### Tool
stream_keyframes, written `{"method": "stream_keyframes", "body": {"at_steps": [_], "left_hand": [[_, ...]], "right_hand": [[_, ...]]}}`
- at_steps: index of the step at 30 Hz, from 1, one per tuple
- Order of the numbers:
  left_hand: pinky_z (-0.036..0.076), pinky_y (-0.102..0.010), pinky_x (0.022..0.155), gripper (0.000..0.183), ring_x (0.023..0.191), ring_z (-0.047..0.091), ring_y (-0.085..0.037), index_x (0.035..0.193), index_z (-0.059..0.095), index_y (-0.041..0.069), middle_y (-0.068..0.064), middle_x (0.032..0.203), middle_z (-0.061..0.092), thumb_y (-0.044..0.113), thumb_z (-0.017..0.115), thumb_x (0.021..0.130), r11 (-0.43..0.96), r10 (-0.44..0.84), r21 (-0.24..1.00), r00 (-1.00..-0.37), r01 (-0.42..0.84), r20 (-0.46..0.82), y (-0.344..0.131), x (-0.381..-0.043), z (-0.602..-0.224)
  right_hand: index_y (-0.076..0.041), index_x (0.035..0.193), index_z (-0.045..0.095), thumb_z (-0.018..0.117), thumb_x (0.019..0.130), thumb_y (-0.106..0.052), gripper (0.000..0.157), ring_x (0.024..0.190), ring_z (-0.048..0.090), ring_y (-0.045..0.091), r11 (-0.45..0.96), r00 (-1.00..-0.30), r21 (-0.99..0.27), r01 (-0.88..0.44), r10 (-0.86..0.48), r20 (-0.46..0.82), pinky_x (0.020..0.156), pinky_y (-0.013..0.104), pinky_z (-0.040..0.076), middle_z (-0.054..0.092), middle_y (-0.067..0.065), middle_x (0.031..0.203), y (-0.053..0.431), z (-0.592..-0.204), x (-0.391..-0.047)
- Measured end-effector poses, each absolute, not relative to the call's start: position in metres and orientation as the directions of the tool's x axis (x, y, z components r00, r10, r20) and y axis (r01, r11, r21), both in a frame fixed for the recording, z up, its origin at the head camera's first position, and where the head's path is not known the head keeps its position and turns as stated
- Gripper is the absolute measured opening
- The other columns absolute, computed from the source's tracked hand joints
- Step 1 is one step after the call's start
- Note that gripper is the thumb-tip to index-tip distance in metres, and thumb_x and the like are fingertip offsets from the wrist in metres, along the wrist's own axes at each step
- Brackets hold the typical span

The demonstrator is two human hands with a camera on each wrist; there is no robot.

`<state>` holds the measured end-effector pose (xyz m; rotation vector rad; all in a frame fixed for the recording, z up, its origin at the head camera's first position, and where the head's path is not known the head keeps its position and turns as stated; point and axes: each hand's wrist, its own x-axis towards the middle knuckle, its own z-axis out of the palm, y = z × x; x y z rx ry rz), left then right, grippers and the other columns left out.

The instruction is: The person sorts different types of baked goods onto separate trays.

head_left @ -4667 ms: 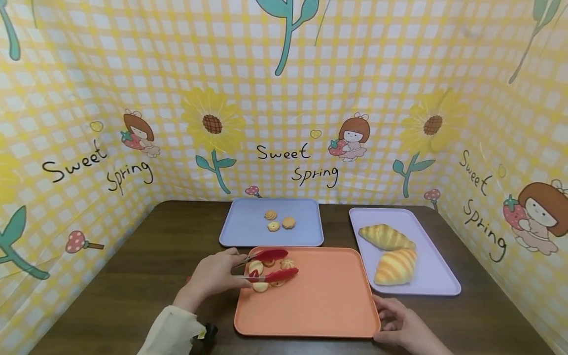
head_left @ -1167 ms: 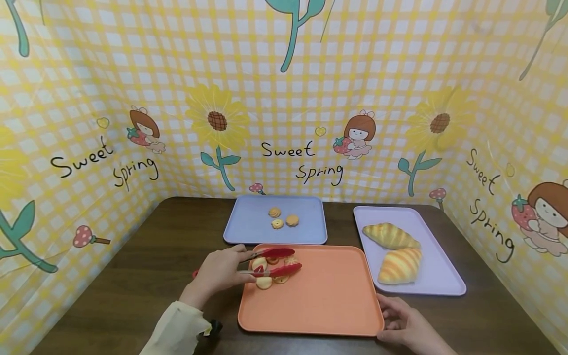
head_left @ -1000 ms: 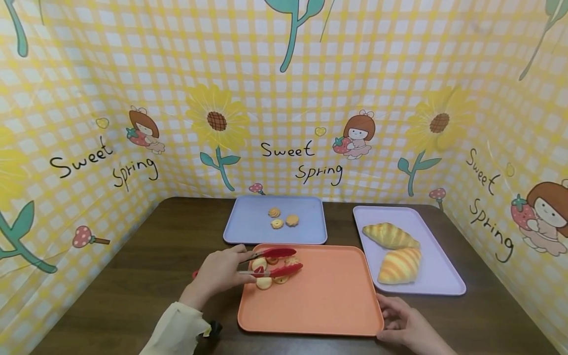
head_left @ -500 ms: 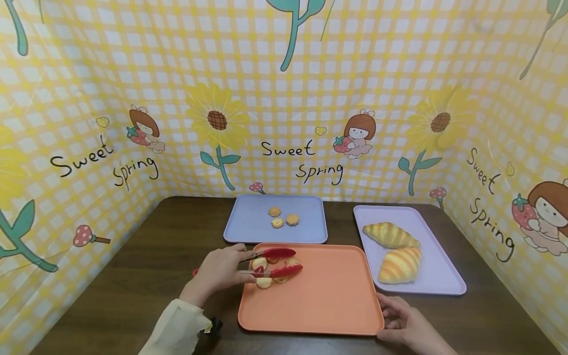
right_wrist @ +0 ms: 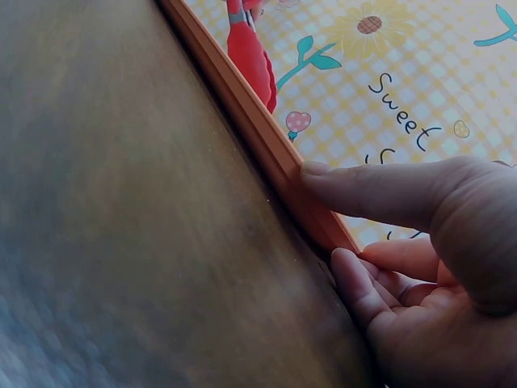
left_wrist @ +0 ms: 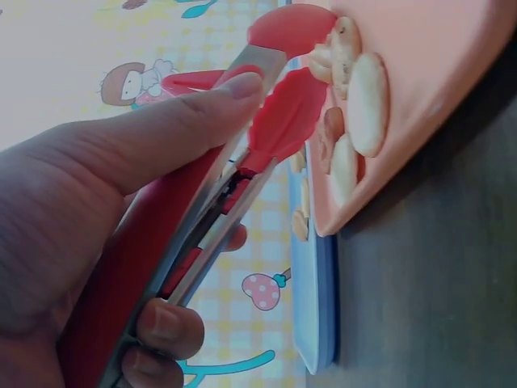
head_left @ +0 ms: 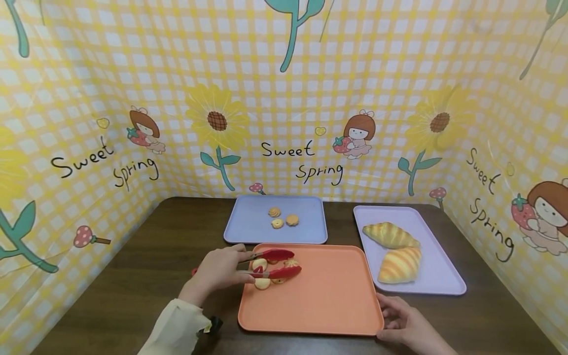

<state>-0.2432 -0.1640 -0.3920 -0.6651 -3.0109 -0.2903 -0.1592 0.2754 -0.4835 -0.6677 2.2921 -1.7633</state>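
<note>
My left hand [head_left: 218, 272] grips red-tipped metal tongs [left_wrist: 194, 202], thumb along one arm and fingers curled round the other. The tongs' two red heads stand apart, low over several cookies [left_wrist: 367, 105] at the far left corner of the orange tray [head_left: 317, 301]. In the head view the heads partly hide these cookies; one pale round cookie [head_left: 262, 284] shows just in front of the nearer head. My right hand [head_left: 406, 323] holds the orange tray by its near right corner, thumb against the rim and fingers curled at the edge, as the right wrist view shows.
Behind the orange tray lies a blue tray [head_left: 241, 229] bearing a group of 3 cookies [head_left: 277, 224]. To the right, a lilac tray [head_left: 437, 276] carries 2 croissants [head_left: 399, 265]. All trays rest on a dark wooden table [head_left: 133, 276], with a yellow checked cloth behind it.
The tongs have shifted very slightly left and toward me since half a second ago, their heads still apart. My right hand keeps its place at the tray corner.
</note>
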Motion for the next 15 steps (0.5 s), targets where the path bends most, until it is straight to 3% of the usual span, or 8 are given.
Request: {"method": "stream_keyframes", "body": {"at_steps": [15], "left_hand": [[0.038, -0.028, 0.054, 0.061, 0.062, 0.046, -0.008, 0.123, 0.073, 0.014, 0.007, 0.094, 0.059, 0.048, 0.085, 0.074, 0.869, 0.444, 0.153, -0.878, 0.470, 0.180, -0.170, -0.244, -0.404]], "right_hand": [[0.026, 0.139, 0.028, 0.078, 0.083, -0.003, 0.081, 0.090, 0.058, 0.006, 0.189, -0.881, -0.953, -0.235, -0.456, 0.126, 0.073, 0.027, 0.054, 0.050, 0.015, 0.113, 0.276, -0.481, -0.160]]}}
